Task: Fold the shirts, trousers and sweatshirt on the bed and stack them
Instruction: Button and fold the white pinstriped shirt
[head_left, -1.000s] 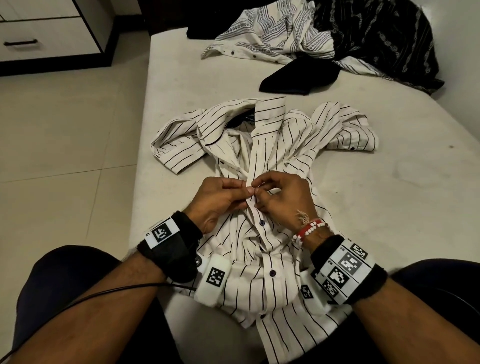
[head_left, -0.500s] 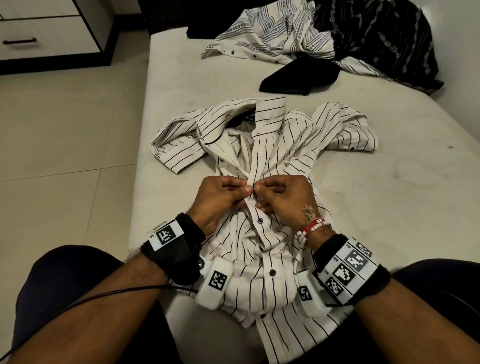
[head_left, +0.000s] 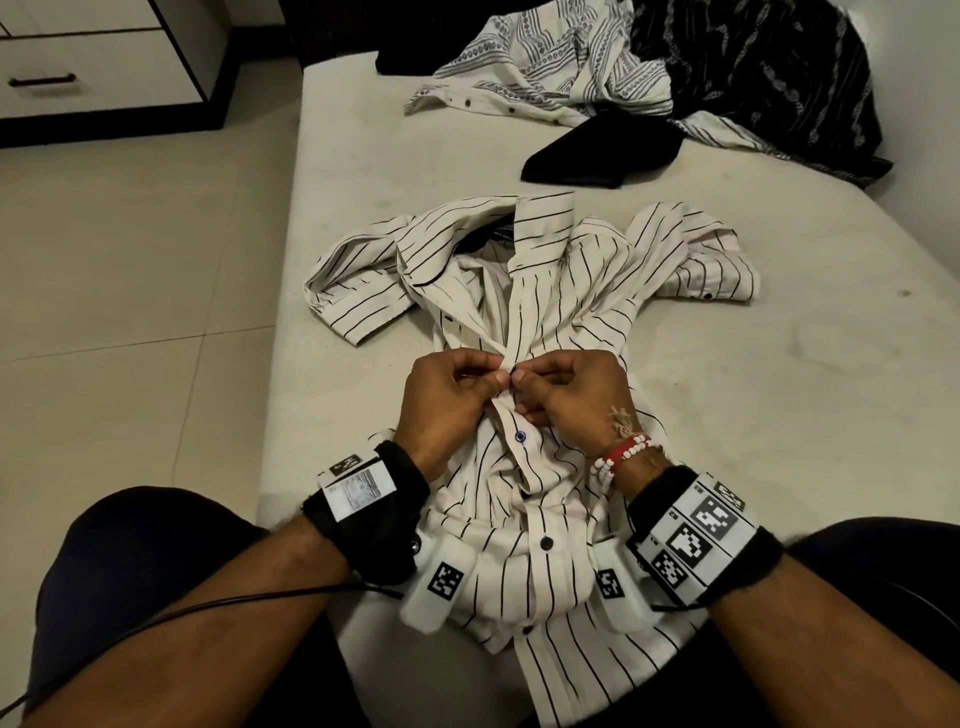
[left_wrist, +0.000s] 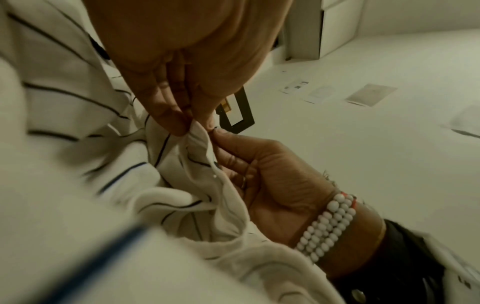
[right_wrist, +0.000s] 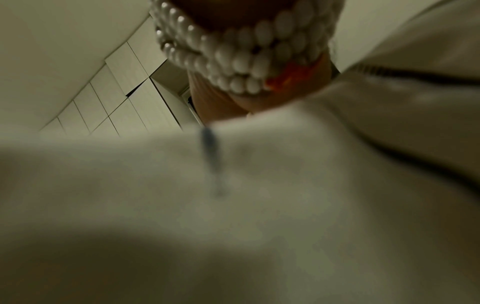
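Observation:
A white shirt with thin dark stripes (head_left: 566, 291) lies face up on the bed, collar away from me, its lower buttons fastened. My left hand (head_left: 447, 400) pinches the left edge of the placket at mid-chest. My right hand (head_left: 571, 395) pinches the facing edge with a dark button, thumb tips nearly touching. In the left wrist view the left hand (left_wrist: 182, 115) grips a fold of the striped shirt (left_wrist: 85, 115) and the right hand (left_wrist: 262, 176) meets it. The right wrist view shows only blurred striped shirt cloth (right_wrist: 233, 205) and a white bead bracelet (right_wrist: 241, 57).
At the bed's far end lie a white patterned shirt (head_left: 545, 57), a black patterned garment (head_left: 769, 78) and a plain black garment (head_left: 597, 156). The bed (head_left: 779, 395) is bare to the right. Tiled floor (head_left: 130, 312) and a drawer unit (head_left: 93, 67) are to the left.
Both hands have crept a little up the placket and stay pinched together at the button. The shirt's body and sleeves have not moved.

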